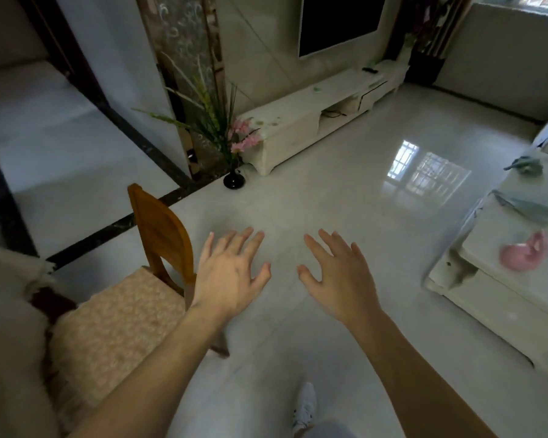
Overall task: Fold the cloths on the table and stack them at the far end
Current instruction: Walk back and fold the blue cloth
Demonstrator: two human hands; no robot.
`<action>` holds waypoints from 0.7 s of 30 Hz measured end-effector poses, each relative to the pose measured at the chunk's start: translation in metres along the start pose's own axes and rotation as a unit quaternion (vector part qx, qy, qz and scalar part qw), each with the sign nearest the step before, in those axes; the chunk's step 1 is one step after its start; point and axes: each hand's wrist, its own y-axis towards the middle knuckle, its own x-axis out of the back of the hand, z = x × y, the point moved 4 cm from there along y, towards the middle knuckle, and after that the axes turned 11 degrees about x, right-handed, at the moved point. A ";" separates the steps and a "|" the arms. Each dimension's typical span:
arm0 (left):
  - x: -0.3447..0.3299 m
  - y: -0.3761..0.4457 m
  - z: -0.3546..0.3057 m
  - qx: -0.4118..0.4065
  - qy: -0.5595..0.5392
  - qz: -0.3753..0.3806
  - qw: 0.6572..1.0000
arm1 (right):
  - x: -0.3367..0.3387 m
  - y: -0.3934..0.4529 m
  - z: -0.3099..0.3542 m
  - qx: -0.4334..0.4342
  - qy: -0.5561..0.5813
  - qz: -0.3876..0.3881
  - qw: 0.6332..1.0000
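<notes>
Two empty hands, left (231,273) and right (339,276), fingers spread wide above the floor (345,184); cloths (524,249) lie on the surface (519,295) at right.

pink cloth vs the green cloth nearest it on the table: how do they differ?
The pink cloth is pink and bunched into a rounded lump; the green cloth is grey-green and stretched out in a long, flatter strip. The pink cloth lies nearer the person, the green cloth farther along the table. Both are unfolded, and neither is touched by a hand.
</notes>
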 end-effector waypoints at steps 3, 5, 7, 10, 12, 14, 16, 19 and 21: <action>-0.006 0.043 -0.018 0.023 -0.005 0.004 1.000 | 0.002 0.043 -0.033 0.021 0.003 0.003 1.000; -0.010 0.066 -0.027 0.039 -0.001 0.006 0.999 | 0.002 0.070 -0.052 0.034 0.012 0.011 0.999; -0.015 0.085 -0.033 0.057 0.002 0.010 0.998 | 0.002 0.093 -0.069 0.049 0.016 0.031 0.998; -0.019 0.107 -0.039 0.082 0.000 -0.004 0.997 | 0.003 0.122 -0.088 0.064 0.022 0.053 0.996; -0.023 0.119 -0.040 0.099 0.007 -0.008 0.995 | 0.003 0.138 -0.094 0.075 0.031 0.063 0.995; -0.026 0.130 -0.038 0.112 0.011 -0.007 0.994 | 0.001 0.153 -0.097 0.091 0.032 0.062 0.993; -0.030 0.140 -0.036 0.122 0.016 -0.007 0.992 | -0.003 0.168 -0.100 0.105 0.032 0.058 0.992; -0.035 0.154 -0.029 0.140 0.020 -0.005 0.990 | -0.010 0.190 -0.101 0.116 0.039 0.067 0.990; -0.038 0.162 -0.021 0.153 0.024 -0.007 0.988 | -0.016 0.205 -0.100 0.125 0.043 0.077 0.988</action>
